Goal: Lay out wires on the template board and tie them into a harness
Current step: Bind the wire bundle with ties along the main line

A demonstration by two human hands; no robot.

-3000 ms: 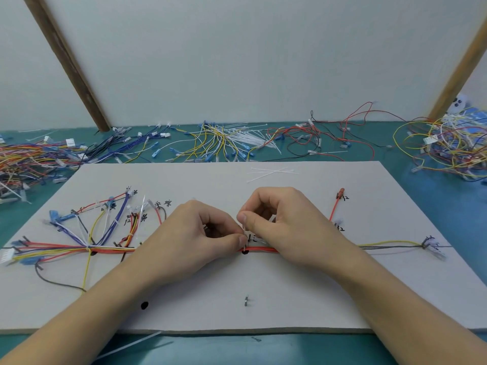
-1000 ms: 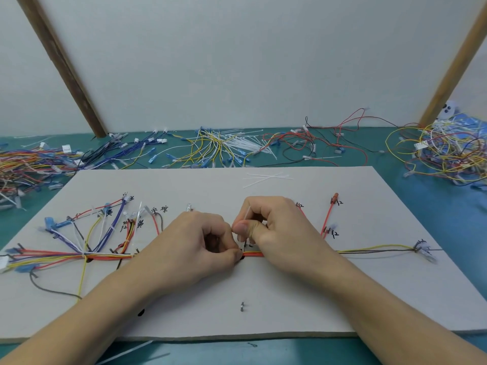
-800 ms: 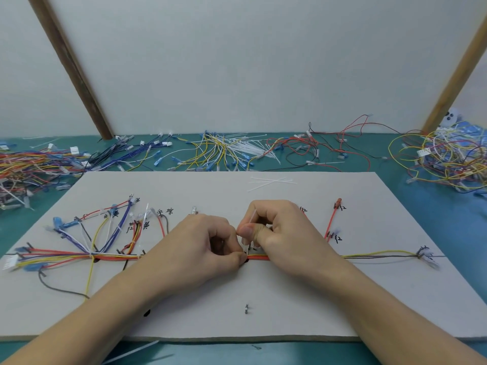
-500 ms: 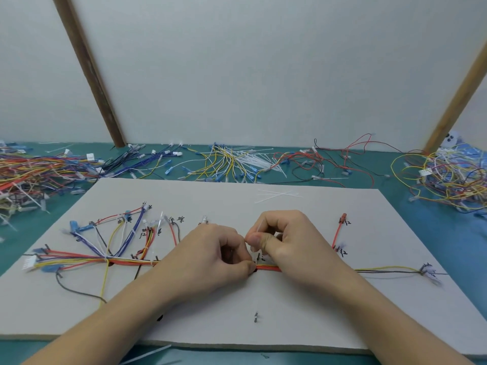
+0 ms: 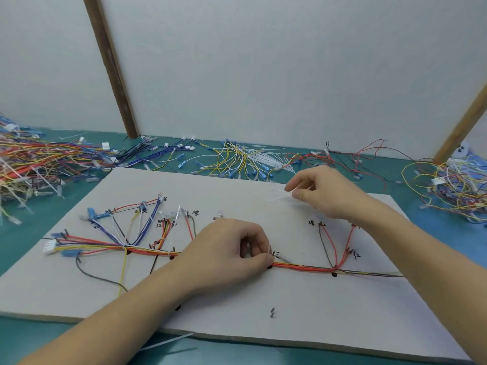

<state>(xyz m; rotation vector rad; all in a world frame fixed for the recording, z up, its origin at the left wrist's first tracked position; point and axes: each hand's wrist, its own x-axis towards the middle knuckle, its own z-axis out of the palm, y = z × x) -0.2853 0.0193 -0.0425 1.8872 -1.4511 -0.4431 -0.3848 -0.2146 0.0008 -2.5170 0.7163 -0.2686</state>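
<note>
A white template board (image 5: 237,293) lies on the teal table with a wire harness (image 5: 303,267) running left to right along its middle; red, orange and yellow wires fan into branches on the left. My left hand (image 5: 232,254) rests on the trunk at mid-board, its fingers curled and pinching the bundle beside a white cable tie (image 5: 269,251). My right hand (image 5: 319,193) is at the board's far side, thumb and forefinger pinching the loose white cable ties (image 5: 279,194) that lie there.
Heaps of loose wires lie around the board: a multicoloured pile (image 5: 29,167) at the left, blue and yellow wires with white ties (image 5: 237,159) at the back, a yellow tangle (image 5: 453,185) at the right. One stray tie (image 5: 166,343) lies by the board's front edge.
My right hand has left the bundle at mid-board and reached to the far side onto the loose cable ties. My left hand has stayed on the trunk. The view has shifted left.
</note>
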